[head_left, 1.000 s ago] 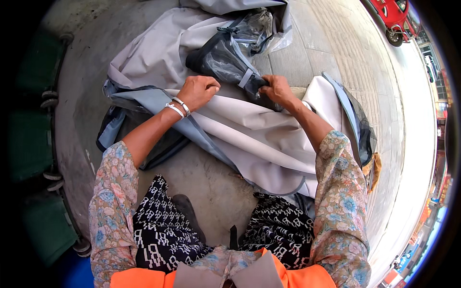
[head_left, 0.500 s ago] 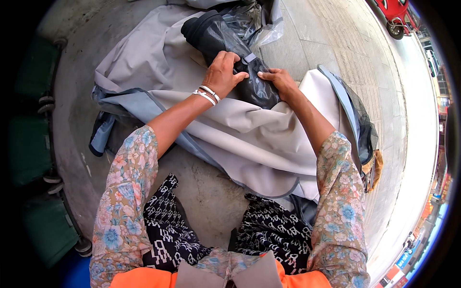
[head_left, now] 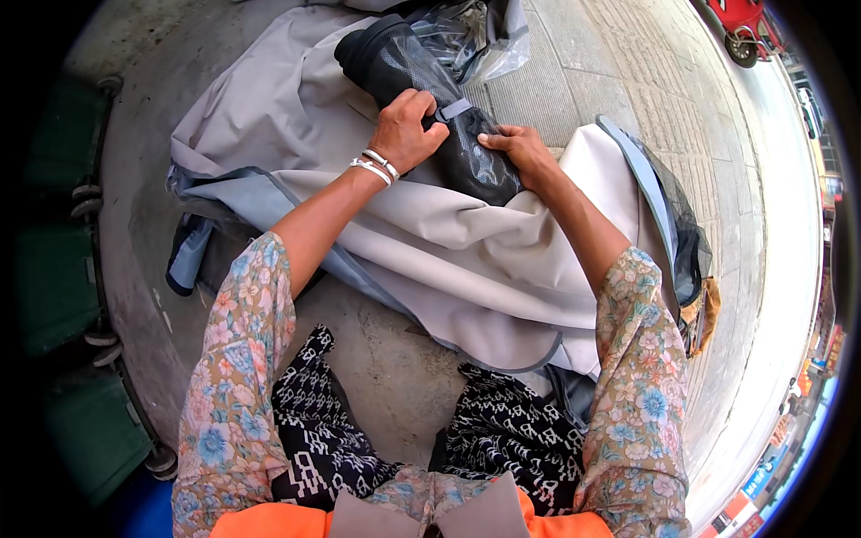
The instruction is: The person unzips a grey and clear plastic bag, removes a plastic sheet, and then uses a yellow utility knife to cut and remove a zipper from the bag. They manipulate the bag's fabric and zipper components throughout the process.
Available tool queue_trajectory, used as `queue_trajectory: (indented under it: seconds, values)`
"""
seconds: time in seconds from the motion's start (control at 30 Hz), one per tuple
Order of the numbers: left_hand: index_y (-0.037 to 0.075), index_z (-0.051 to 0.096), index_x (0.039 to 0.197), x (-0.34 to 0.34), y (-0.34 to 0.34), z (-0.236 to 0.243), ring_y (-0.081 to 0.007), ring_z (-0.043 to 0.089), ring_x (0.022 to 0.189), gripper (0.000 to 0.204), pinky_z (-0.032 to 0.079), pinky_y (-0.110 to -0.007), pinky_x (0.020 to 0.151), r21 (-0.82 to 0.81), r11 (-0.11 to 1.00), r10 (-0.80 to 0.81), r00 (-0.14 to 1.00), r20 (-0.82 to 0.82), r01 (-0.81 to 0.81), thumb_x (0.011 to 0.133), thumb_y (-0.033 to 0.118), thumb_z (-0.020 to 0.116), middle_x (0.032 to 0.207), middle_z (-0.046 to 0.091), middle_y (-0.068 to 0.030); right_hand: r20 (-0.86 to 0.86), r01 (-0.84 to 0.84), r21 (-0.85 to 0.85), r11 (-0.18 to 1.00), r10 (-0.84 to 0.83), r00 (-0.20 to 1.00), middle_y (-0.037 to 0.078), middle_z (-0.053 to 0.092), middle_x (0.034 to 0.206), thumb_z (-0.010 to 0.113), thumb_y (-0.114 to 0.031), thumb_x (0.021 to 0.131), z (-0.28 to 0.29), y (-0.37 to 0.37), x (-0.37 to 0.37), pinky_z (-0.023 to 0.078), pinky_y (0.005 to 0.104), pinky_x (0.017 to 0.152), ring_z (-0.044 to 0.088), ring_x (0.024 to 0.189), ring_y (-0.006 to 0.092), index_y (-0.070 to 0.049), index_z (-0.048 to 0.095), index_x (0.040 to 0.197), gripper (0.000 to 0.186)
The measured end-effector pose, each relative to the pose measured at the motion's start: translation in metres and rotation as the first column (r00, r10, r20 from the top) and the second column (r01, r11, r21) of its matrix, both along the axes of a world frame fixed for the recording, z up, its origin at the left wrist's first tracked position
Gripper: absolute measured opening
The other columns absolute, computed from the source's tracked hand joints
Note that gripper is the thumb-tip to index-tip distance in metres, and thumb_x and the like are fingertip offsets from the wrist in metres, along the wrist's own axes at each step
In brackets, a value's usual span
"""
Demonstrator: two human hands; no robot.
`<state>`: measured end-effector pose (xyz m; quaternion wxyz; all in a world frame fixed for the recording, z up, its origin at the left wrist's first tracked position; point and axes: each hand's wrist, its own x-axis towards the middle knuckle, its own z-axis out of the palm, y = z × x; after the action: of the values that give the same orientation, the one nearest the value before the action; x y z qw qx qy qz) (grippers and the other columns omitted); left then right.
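A rolled-up bundle of black mesh and clear plastic [head_left: 475, 161] lies slantwise on a spread grey-beige fabric cover [head_left: 448, 233]. Around its middle runs a grey strap [head_left: 456, 109] with a dark buckle. My left hand [head_left: 408, 130], white bands at its wrist, is closed at the buckle end of the strap, its fingers curled over the roll. My right hand [head_left: 525, 154] grips the lower right part of the roll, thumb on top. The other fingers of this hand are partly hidden behind the roll.
More clear plastic film [head_left: 502, 54] lies beyond the roll. Black mesh [head_left: 689, 260] edges the cover on the right, near a tan cloth piece [head_left: 708, 314]. Green wheeled bins [head_left: 58, 287] line the left side. A red vehicle [head_left: 743, 22] stands at the far right.
My left hand has shifted slightly left along the strap, and more of the strap and its buckle now shows. The right hand keeps nearly the same place on the roll.
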<state>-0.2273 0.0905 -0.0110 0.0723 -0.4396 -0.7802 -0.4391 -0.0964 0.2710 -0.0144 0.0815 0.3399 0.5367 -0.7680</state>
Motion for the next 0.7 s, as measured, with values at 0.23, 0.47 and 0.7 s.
queue_trajectory:
  seconds: [0.23,0.47,0.7]
  values:
    - [0.002,0.061,0.088,-0.006,-0.020,0.046,-0.0094,0.057,0.051,0.015,0.047,-0.026,0.047,-0.046,0.992,0.109,0.639,0.761,-0.114,0.077,0.009,0.069,0.071,0.065,-0.0051,0.041,-0.185,0.086,0.979,0.182,0.982,0.011,0.070,0.089,0.070,-0.012,0.085,0.011,0.002,-0.003,0.055,0.0287,0.068,0.068,0.074,0.0171,0.004,0.067,0.106,0.026]
    - [-0.005,0.052,0.128,-0.043,0.019,0.067,-0.0177,0.069,0.094,0.046,0.058,-0.027,0.076,0.431,0.900,-0.381,0.613,0.692,0.073,0.089,0.012,0.068,0.113,0.067,-0.0140,0.071,-0.394,0.693,0.604,0.486,0.871,0.013,0.069,0.092,0.069,-0.024,0.084,0.005,-0.030,-0.003,0.049,0.0320,0.082,0.065,0.087,0.0193,-0.002,0.065,0.112,0.037]
    - [0.006,0.057,0.128,-0.037,-0.037,0.063,-0.0151,0.067,0.097,0.038,0.056,-0.028,0.079,-0.183,0.978,0.080,0.624,0.778,0.103,0.092,0.018,0.064,0.117,0.066,-0.0136,0.058,-0.223,0.570,0.791,0.232,0.971,0.005,0.065,0.078,0.066,-0.018,0.087,-0.012,0.001,0.007,0.046,0.0272,0.067,0.057,0.069,0.0108,-0.001,0.069,0.100,0.021]
